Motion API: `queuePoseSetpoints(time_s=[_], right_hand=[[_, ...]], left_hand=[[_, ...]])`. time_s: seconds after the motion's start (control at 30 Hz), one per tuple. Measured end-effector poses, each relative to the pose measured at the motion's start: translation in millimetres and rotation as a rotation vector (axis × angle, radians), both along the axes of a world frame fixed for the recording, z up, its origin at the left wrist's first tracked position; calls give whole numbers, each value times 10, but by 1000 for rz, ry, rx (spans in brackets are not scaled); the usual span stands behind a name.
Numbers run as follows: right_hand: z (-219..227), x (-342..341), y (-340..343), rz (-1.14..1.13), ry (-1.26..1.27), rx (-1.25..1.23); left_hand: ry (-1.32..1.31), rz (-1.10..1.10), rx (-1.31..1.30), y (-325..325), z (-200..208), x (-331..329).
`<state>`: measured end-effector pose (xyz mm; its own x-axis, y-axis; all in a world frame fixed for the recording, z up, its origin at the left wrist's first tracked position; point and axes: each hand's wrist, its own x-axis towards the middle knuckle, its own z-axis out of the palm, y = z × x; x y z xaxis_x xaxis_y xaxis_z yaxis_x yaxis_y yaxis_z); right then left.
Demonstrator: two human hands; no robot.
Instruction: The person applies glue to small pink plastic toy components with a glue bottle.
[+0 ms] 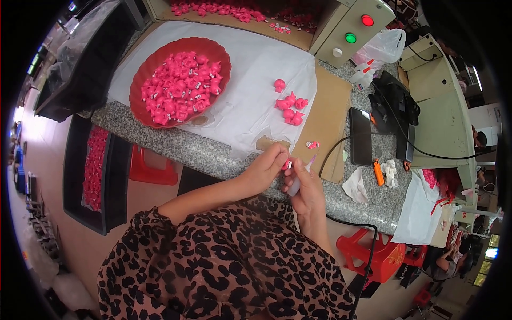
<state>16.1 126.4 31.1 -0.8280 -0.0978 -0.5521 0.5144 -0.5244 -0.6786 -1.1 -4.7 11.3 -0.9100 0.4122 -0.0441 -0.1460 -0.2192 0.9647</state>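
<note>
My left hand (pixel 266 166) pinches a small pink figure piece (pixel 287 165) with a white and dark detail on it, just over the table's front edge. Beside it, my right hand (pixel 309 193) is wrapped round a small translucent squeeze bottle (pixel 294 186), whose thin nozzle points up past the thumb. The fingertips of both hands meet near the pink piece. A little beyond them a small pink and white piece (pixel 313 144) lies on cardboard. Farther off, several pink figure parts (pixel 290 101) sit on white paper. A red scalloped bowl (pixel 136 101) heaped with pink parts stands to the left.
At the back, a machine opening holds more pink parts (pixel 234 12); its panel (pixel 341 52) carries lit buttons. A phone (pixel 360 137), an orange lighter (pixel 378 173) and crumpled tissue (pixel 355 185) lie right. Black bins (pixel 114 181) stand left; red stools (pixel 373 253) are below the table.
</note>
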Motion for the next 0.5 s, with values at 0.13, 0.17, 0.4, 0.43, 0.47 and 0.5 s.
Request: queuePoseSetpoints(time_s=[0.13, 0.17, 0.4, 0.43, 0.47, 0.5], right_hand=[[-17, 21, -106, -20, 31, 9], [-8, 26, -117, -37, 23, -11], [-92, 117, -131, -58, 60, 10], [-99, 147, -128, -47, 78, 2], [-106, 165, -129, -41, 61, -31], [-107, 156, -139, -35, 42, -62]], left_hand=[[-83, -52, 192, 14, -79, -11], [-70, -49, 188, 17, -72, -7], [43, -46, 30, 36, -133, 13], [41, -38, 9, 41, -109, 45], [18, -39, 18, 32, -85, 60], [2, -38, 25, 22, -77, 58]])
